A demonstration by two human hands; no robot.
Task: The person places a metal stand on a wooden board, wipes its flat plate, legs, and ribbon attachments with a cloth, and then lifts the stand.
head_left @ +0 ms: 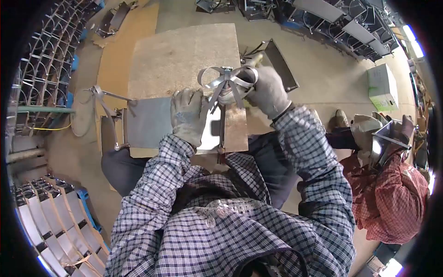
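A shiny metal ribbon bow (215,83) with two loops and hanging tails stands up at the right end of a flat grey metal tray (147,121). My right hand (270,92), in a grey work glove, is closed at the bow's right loop; the fingertips are partly hidden. My left hand (187,116), gloved too, lies on the tray just left of the bow, with its fingers stretched forward. Another metal bow (100,99) stands at the tray's left end. The tray rests on a worn board (184,55) before my knees.
Beyond the board's right edge lies another dark metal tray (280,64). Stacked metal racks (50,60) stand at left, with wrapped panels (60,221) below. A white carton (383,87) is at right. Near it, a co-worker in a red checked sleeve (397,198) handles a metal piece.
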